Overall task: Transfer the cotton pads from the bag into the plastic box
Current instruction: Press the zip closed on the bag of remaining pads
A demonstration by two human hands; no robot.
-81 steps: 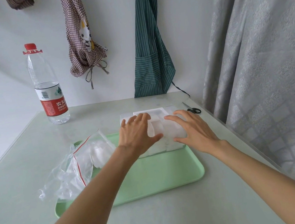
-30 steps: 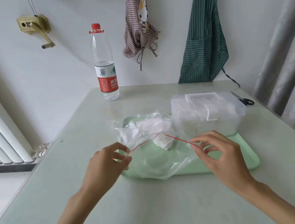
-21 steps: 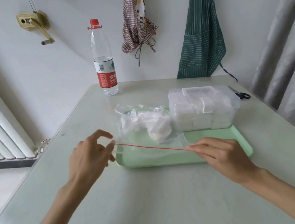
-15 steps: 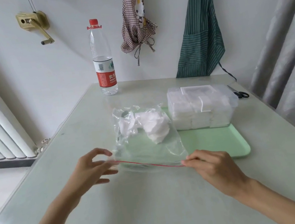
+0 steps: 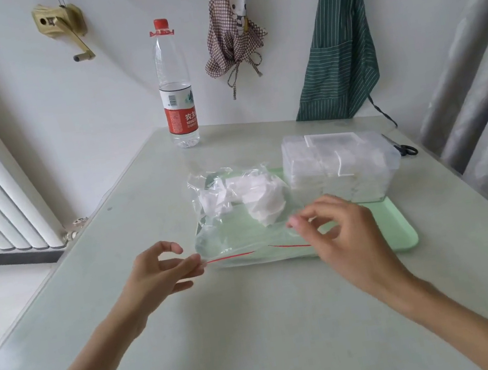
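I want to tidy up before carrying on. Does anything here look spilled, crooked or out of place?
Nothing is spilled or damaged. The one untidy thing: the clear bag lies crumpled, half on the green tray, its red-lined mouth past the tray's near-left edge. A few cotton pads are bunched inside. The plastic box stands square on the tray.

Since a moment ago our right hand (image 5: 346, 234) has let go of the bag (image 5: 241, 217) and risen just above its red strip (image 5: 230, 256), fingers loosely curled. Our left hand (image 5: 160, 271) still pinches the near-left corner. The strip now sags, no longer taut.
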